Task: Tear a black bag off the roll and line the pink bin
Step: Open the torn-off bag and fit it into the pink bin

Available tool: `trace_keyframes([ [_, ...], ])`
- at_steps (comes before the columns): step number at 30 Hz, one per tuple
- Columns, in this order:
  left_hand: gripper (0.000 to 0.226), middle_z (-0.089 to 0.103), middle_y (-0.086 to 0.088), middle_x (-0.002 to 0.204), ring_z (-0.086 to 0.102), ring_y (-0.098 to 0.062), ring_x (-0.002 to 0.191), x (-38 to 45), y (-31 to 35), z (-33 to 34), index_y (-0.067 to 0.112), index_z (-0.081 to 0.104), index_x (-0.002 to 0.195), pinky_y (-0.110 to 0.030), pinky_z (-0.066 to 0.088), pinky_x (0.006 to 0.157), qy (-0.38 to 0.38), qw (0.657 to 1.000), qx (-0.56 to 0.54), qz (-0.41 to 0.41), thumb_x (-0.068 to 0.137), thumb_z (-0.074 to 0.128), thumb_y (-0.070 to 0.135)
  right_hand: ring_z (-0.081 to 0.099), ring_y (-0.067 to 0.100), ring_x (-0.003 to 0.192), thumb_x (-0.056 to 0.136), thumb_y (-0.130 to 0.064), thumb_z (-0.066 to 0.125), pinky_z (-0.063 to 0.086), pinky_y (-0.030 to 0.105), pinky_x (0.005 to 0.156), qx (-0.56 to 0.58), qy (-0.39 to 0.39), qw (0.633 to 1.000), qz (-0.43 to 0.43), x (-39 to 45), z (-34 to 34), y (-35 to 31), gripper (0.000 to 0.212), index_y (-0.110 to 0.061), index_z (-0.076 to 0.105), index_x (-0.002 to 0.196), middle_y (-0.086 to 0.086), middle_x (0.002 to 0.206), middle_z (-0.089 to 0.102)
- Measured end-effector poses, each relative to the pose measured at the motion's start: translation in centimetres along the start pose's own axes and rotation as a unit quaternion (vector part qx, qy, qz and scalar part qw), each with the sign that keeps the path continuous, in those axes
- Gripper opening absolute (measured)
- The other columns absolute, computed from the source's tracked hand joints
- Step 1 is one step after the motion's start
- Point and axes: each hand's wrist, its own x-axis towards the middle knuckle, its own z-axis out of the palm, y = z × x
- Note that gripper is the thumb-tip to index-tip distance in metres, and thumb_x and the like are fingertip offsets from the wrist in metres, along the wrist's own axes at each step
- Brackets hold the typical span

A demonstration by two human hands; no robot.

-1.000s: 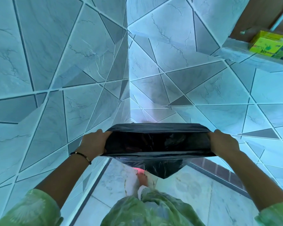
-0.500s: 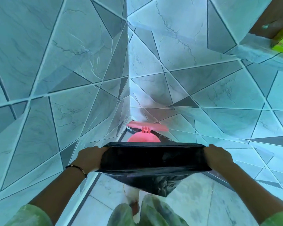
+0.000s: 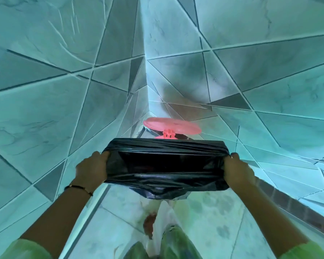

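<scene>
I hold a glossy black bag [image 3: 165, 165] stretched wide open between both hands, at the centre of the head view. My left hand [image 3: 92, 171] grips its left edge and my right hand [image 3: 238, 172] grips its right edge. The bag's bottom hangs in a crumpled point below the opening. Just behind the bag's far rim stands the pink bin [image 3: 165, 136], mostly hidden by the bag, with its round pink lid [image 3: 171, 125] raised open in the tiled corner.
Tiled walls [image 3: 45, 90] with grey triangle patterns meet in a corner right behind the bin. A pale marble floor [image 3: 204, 212] lies below the bag, and my feet and green trouser legs [image 3: 168, 245] stand on it.
The view has tilted down and moved closer to the corner. The pink bin and its raised lid came into sight behind the bag. Both hands keep the same hold on the bag's edges.
</scene>
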Motion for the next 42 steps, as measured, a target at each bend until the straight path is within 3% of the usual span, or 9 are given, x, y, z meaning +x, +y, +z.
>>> trace_keyframes([
  [8,0.041,0.057,-0.007,0.107,0.064,-0.028,0.093,3.6,0.5,5.3,0.02,0.043,0.129,-0.036,0.05,0.075,-0.078,0.997,0.01,-0.017,0.088,0.047,0.018,0.062,0.031,0.107,0.089,-0.007,0.046,0.04,0.048,0.098,-0.048,-0.095,0.994,-0.007,5.2,5.3,-1.4,0.033,-0.019,0.054,0.119,0.009,0.135,0.044],
  [15,0.045,0.054,-0.009,0.113,0.065,-0.03,0.085,8.0,1.7,10.9,0.021,0.041,0.128,-0.038,0.053,0.072,-0.112,0.994,-0.013,-0.011,0.085,0.054,0.024,0.062,0.035,0.1,0.086,-0.004,0.044,0.052,0.043,0.082,0.007,-0.129,0.991,-0.016,11.6,12.0,-3.7,0.035,-0.011,0.053,0.119,0.012,0.119,0.055],
  [19,0.074,0.046,-0.012,0.135,0.064,-0.034,0.088,9.9,3.9,13.9,0.029,0.018,0.146,-0.039,0.053,0.074,-0.127,0.987,-0.078,0.064,0.083,0.056,0.019,0.061,0.032,0.088,0.087,-0.01,0.041,0.052,0.04,0.075,0.056,-0.138,0.981,-0.127,12.5,14.6,-7.0,0.076,-0.04,0.003,0.147,0.011,0.109,0.059],
  [24,0.074,0.042,-0.009,0.142,0.061,-0.033,0.091,10.1,7.8,16.8,0.044,0.004,0.144,-0.039,0.053,0.076,-0.151,0.965,-0.153,0.151,0.085,0.042,0.021,0.061,0.034,0.089,0.087,-0.011,0.039,0.048,0.038,0.075,0.099,-0.191,0.939,-0.27,11.1,17.6,-12.6,0.076,-0.04,0.003,0.147,0.014,0.103,0.059],
  [26,0.076,0.036,-0.004,0.148,0.06,-0.032,0.098,10.0,9.3,17.7,0.045,0.003,0.144,-0.036,0.052,0.078,-0.173,0.951,-0.153,0.207,0.086,0.041,0.013,0.061,0.036,0.096,0.085,-0.009,0.041,0.049,0.039,0.078,0.13,-0.164,0.952,-0.223,11.8,18.9,-12.5,0.075,-0.038,0.012,0.147,0.014,0.11,0.061],
  [29,0.074,0.031,0.001,0.151,0.059,-0.029,0.092,10.5,10.8,18.1,0.043,0.007,0.145,-0.03,0.042,0.066,-0.187,0.94,-0.134,0.253,0.088,0.039,0.009,0.06,0.042,0.102,0.086,-0.012,0.045,0.048,0.042,0.081,0.232,-0.091,0.968,-0.022,14.1,19.6,-9.6,0.057,-0.022,0.033,0.141,0.02,0.118,0.063],
  [33,0.057,0.037,-0.007,0.147,0.058,-0.039,0.104,13.8,8.2,19.7,0.02,0.04,0.136,-0.041,0.05,0.084,-0.135,0.969,-0.18,0.106,0.082,0.048,0.005,0.059,0.043,0.101,0.085,-0.013,0.047,0.047,0.044,0.082,0.259,-0.084,0.959,0.077,14.7,20.2,-9.2,0.055,-0.018,0.036,0.139,0.023,0.117,0.062],
  [38,0.058,0.044,-0.02,0.14,0.047,-0.043,0.121,16.5,3.6,22.7,0.013,0.042,0.136,-0.05,0.041,0.102,-0.177,0.967,-0.173,-0.057,0.082,0.06,0.017,0.055,0.04,0.112,0.083,-0.01,0.048,0.049,0.044,0.092,0.194,-0.176,0.956,-0.137,12.8,22.0,-16.1,0.076,-0.025,0.013,0.149,0.022,0.132,0.05],
  [42,0.071,0.038,-0.022,0.143,0.051,-0.045,0.116,16.7,5.3,23.9,0.027,0.022,0.146,-0.05,0.044,0.1,-0.163,0.971,-0.177,-0.011,0.084,0.055,0.017,0.055,0.039,0.111,0.087,-0.013,0.047,0.047,0.043,0.094,0.141,-0.216,0.944,-0.204,13.3,22.5,-18.0,0.074,-0.025,0.009,0.149,0.022,0.128,0.052],
])
